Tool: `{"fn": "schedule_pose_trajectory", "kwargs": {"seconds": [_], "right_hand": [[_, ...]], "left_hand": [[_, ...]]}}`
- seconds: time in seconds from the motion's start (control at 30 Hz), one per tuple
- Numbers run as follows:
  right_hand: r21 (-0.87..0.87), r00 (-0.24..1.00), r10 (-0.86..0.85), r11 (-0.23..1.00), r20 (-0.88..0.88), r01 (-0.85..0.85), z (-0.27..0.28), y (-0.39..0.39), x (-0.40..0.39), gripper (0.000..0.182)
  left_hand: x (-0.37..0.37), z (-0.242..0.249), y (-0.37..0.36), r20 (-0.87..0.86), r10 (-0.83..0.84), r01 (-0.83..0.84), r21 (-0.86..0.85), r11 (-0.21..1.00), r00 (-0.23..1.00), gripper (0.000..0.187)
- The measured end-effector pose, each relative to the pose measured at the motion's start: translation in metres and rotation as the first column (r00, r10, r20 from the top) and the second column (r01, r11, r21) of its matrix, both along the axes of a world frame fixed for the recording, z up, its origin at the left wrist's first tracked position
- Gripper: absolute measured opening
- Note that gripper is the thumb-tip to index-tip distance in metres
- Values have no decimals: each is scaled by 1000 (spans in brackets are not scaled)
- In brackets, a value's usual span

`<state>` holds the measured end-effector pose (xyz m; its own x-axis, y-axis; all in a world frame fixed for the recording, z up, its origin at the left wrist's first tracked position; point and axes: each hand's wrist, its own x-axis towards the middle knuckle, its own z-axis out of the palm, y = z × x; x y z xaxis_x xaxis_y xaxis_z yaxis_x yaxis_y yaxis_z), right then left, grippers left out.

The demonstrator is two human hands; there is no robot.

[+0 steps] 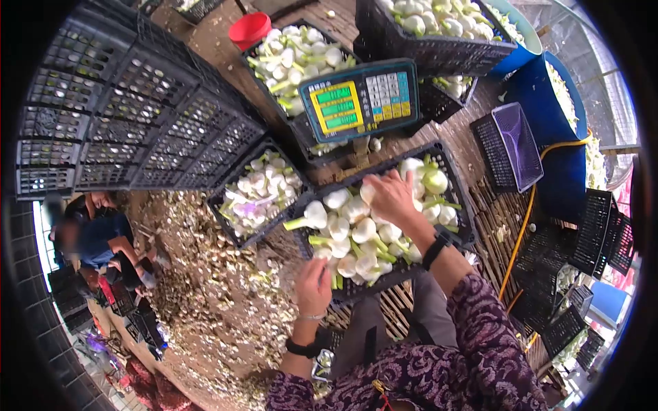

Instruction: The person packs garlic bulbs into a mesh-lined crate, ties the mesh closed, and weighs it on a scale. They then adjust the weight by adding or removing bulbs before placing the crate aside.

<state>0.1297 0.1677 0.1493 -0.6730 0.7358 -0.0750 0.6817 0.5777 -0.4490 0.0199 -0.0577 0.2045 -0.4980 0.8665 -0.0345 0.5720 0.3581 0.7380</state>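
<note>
A black plastic crate (468, 220) full of white garlic bulbs (365, 231) with short green stems lies in front of me, below a digital scale display (360, 103). My right hand (396, 200) reaches over the bulbs at the far side, its fingers closed around a garlic bulb (368, 194). At the crate's near left corner is my left hand (314, 289), beside the bulbs, fingers extended and holding nothing that I can see. Both wrists wear dark bands.
A smaller garlic crate (257, 198) stands to the left, near tall stacked black crates (130, 103). Further back are a red bucket (249, 30) and more filled crates. At right are a purple basket (515, 147), blue barrels (541, 96) and a yellow hose (528, 212). Another person (103, 240) sits at left.
</note>
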Motion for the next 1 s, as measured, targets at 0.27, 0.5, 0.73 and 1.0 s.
{"fn": "schedule_pose_trajectory", "kwargs": {"seconds": [0.27,0.5,0.73,1.0], "right_hand": [[-820,611,-695,-53,-379,-570,100,-23,72,71],[-737,637,-747,-321,-189,-595,90,-88,79,80],[-760,589,-786,-264,-187,-594,88,-110,86,70],[-849,488,-868,-185,-96,-496,92,-118,107,62]], "left_hand": [[12,-4,-12,251,32,-32,-3,999,968,21],[14,0,2,254,-6,3,12,1000,967,21],[-26,-9,-7,222,144,-124,-99,987,964,25],[-43,-32,-4,155,217,-196,-142,970,964,24]]}}
